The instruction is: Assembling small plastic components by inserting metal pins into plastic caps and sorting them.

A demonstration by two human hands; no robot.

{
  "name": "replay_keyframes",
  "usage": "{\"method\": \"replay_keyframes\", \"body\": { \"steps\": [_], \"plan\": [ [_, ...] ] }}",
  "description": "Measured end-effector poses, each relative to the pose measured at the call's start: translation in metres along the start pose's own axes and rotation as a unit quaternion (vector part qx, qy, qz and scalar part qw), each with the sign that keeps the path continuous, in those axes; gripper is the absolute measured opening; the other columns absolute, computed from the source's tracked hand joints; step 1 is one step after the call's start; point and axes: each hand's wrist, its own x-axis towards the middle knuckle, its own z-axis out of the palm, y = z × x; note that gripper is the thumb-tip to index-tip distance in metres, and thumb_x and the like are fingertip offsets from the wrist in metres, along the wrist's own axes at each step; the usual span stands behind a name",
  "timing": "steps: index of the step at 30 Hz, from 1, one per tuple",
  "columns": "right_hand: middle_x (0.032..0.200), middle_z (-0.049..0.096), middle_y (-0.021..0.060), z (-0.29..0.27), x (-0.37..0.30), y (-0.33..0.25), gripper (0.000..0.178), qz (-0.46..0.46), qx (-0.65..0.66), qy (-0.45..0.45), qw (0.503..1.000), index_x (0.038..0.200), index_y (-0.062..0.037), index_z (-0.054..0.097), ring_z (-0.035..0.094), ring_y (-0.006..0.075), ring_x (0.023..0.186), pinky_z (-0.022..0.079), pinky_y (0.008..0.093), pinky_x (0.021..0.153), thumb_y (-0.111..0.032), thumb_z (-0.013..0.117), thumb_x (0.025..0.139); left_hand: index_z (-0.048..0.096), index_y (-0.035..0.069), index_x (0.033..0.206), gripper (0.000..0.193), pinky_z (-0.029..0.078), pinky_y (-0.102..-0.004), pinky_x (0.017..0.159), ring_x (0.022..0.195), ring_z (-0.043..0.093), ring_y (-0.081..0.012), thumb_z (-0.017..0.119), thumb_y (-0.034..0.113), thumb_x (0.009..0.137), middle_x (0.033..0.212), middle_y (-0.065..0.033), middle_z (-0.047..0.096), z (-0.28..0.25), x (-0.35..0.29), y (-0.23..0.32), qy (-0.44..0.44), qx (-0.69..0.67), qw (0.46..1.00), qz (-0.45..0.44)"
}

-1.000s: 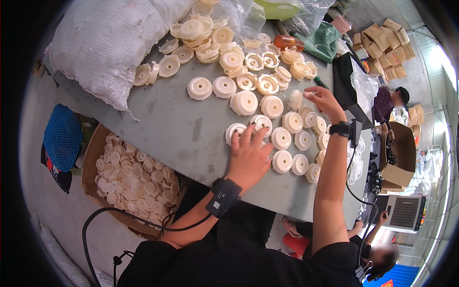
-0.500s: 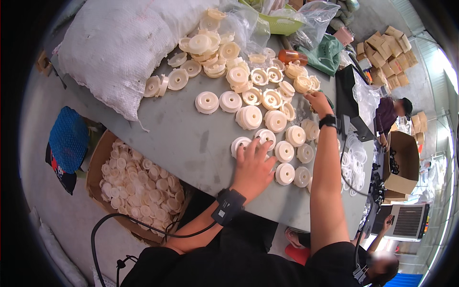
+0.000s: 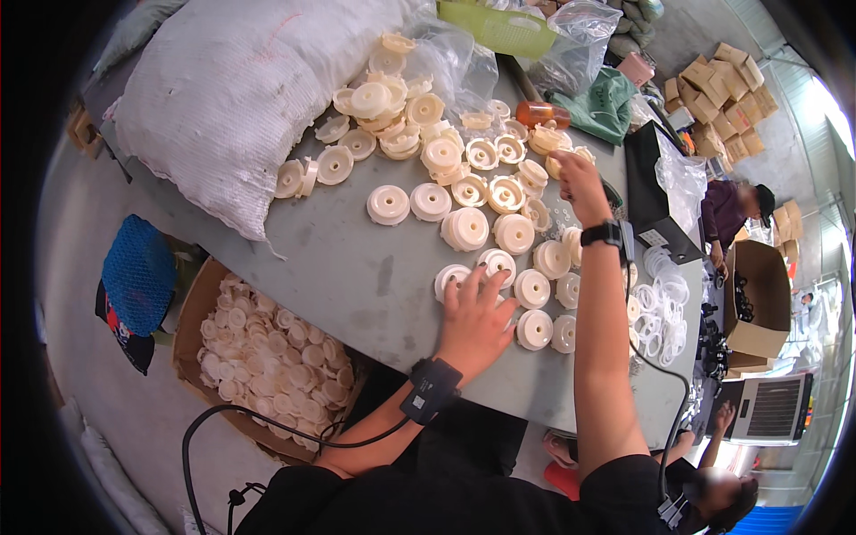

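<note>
My left hand (image 3: 475,316) lies flat on the grey table (image 3: 357,267), fingers spread over a cream plastic wheel (image 3: 452,278). Several more cream plastic wheels (image 3: 465,228) stand in loose rows just beyond it. My right hand (image 3: 575,178) reaches far across the table, fingers pinched at a cream wheel (image 3: 547,140) near the back; whether it grips the wheel is unclear. Both wrists wear black bands.
A large white sack (image 3: 241,89) lies on the table's left. A cardboard box of cream wheels (image 3: 267,366) sits on the floor below. Clear bags (image 3: 580,45), a black box (image 3: 651,187) and white rings (image 3: 664,303) stand at the right. A person (image 3: 731,214) works by cardboard boxes.
My right hand has moved away from the near wheels toward the back of the table. My left hand has stayed pressed on the near wheels.
</note>
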Motion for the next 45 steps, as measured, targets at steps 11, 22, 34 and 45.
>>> {"method": "replay_keyframes", "body": {
  "steps": [11, 22, 34, 45],
  "plan": [
    [0.086, 0.065, 0.0166, -0.014, -0.002, -0.008, 0.02, -0.093, -0.462, -0.088, 0.878, 0.091, -0.0027, 0.066, 0.062, 0.0266, 0.08, 0.047, 0.034, 0.073, -0.007, 0.051, 0.077, 0.061, 0.021, 0.1, 0.03, 0.017, -0.0561, 0.098, 0.125, 0.027, -0.0294, 0.067, 0.024, 0.071, 0.128, -0.0025, 0.038, -0.002, -0.001, -0.001, -0.002, 0.004, 1.0, -0.004],
    [0.084, 0.066, 0.0157, -0.063, 0.057, 0.03, 0.024, -0.195, -0.44, 0.128, 0.867, 0.094, -0.0003, 0.065, 0.061, 0.0221, 0.077, 0.046, 0.0313, 0.073, -0.02, 0.057, 0.084, 0.061, 0.02, 0.1, 0.03, 0.018, -0.0564, 0.099, 0.125, 0.028, -0.0295, 0.067, 0.023, 0.071, 0.128, -0.0028, 0.039, 0.0, 0.003, 0.005, 0.0, -0.005, 1.0, 0.013],
    [0.08, 0.062, 0.0044, -0.073, 0.034, 0.007, 0.019, -0.164, -0.389, 0.059, 0.905, 0.096, -0.0027, 0.065, 0.054, 0.0109, 0.076, 0.044, 0.0239, 0.069, -0.009, 0.055, 0.081, 0.062, 0.02, 0.099, 0.03, 0.019, -0.0562, 0.098, 0.125, 0.028, -0.0295, 0.068, 0.024, 0.07, 0.128, -0.0022, 0.039, 0.001, 0.003, -0.001, 0.002, -0.001, 1.0, 0.005],
    [0.083, 0.063, 0.0196, -0.019, 0.061, -0.029, 0.051, -0.066, -0.534, -0.054, 0.841, 0.087, -0.0037, 0.066, 0.061, 0.0327, 0.079, 0.044, 0.0387, 0.073, -0.051, 0.048, 0.083, 0.062, 0.02, 0.1, 0.033, 0.022, -0.0542, 0.095, 0.123, 0.029, -0.029, 0.069, 0.025, 0.068, 0.129, -0.0022, 0.04, 0.001, 0.001, 0.001, 0.008, 0.009, 1.0, 0.017]
  ]
}}
